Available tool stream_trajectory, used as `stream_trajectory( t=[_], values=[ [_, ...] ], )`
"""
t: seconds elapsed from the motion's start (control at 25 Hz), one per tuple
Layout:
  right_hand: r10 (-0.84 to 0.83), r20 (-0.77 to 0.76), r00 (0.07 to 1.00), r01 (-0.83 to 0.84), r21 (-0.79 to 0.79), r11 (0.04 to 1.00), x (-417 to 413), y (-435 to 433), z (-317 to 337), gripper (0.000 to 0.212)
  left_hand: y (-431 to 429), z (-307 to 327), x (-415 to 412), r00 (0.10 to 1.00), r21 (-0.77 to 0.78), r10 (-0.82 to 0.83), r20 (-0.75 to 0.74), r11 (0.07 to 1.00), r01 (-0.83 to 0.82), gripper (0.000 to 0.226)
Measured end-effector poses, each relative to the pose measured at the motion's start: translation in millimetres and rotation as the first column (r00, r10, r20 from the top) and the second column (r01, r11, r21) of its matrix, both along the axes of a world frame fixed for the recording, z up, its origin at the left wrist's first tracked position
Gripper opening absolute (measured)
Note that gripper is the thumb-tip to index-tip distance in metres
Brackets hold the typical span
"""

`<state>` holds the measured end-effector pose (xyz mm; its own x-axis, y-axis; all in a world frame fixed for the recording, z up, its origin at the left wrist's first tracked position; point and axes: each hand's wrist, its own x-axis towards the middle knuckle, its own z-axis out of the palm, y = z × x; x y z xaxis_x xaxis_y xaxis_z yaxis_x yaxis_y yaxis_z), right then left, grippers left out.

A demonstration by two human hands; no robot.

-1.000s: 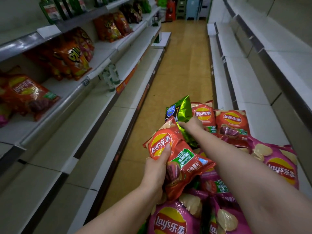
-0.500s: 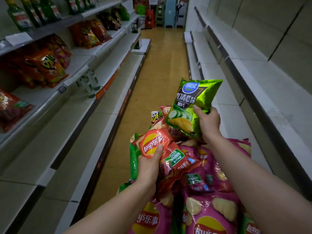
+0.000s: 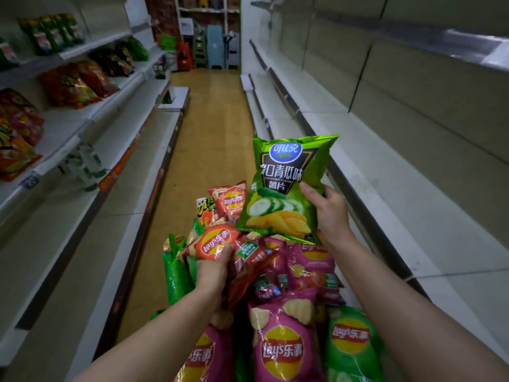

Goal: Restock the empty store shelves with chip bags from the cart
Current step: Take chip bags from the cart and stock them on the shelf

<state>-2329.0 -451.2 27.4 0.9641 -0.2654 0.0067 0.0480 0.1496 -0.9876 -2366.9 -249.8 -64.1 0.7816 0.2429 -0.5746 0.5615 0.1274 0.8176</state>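
My right hand (image 3: 329, 213) grips a green cucumber-flavour chip bag (image 3: 286, 186) by its right edge and holds it upright above the cart. My left hand (image 3: 213, 267) grips a red Lay's bag (image 3: 220, 242) near its top, just over the heap. Below both hands the cart is piled with chip bags: pink Lay's bags (image 3: 281, 346), a green Lay's bag (image 3: 352, 343) at the right, and more red ones further forward (image 3: 230, 199). The cart's frame is hidden under the bags.
Bare white shelves (image 3: 385, 166) run along the right side of the aisle. The left shelves (image 3: 91, 128) carry orange and red snack bags on upper levels, with bare lower levels. A tan floor (image 3: 209, 128) leads to stacked stools at the far end.
My right hand has lifted the green bag out of the pile, upright and higher. My left hand keeps its hold on the red bag. The view has tilted up along the aisle.
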Motion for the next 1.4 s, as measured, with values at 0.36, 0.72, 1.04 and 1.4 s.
stream_trajectory(
  t=[0.36, 0.72, 1.04, 1.4],
  values=[
    [0.087, -0.074, 0.994, -0.079, 0.106, 0.991, -92, 5, 42, 0.017, -20, 120, -74, 0.898, -0.134, -0.188, 0.398, 0.956, 0.259, 0.052],
    [0.137, -0.015, 0.991, -0.137, -0.093, 0.986, -196, 2, 83, 0.048, -18, 156, -151, 0.819, -0.107, -0.343, 0.460, 0.894, 0.435, 0.037],
    [-0.170, 0.164, 0.972, 0.201, -0.190, 0.961, -346, -10, 117, 0.046, -47, 184, -268, 0.704, -0.194, -0.397, 0.588, 0.776, 0.600, 0.035],
    [-0.511, 0.227, 0.829, 0.552, -0.190, 0.812, -617, -4, 148, 0.048, -73, 211, -486, 0.524, -0.218, -0.547, 0.653, 0.526, 0.822, 0.049]
  ],
)
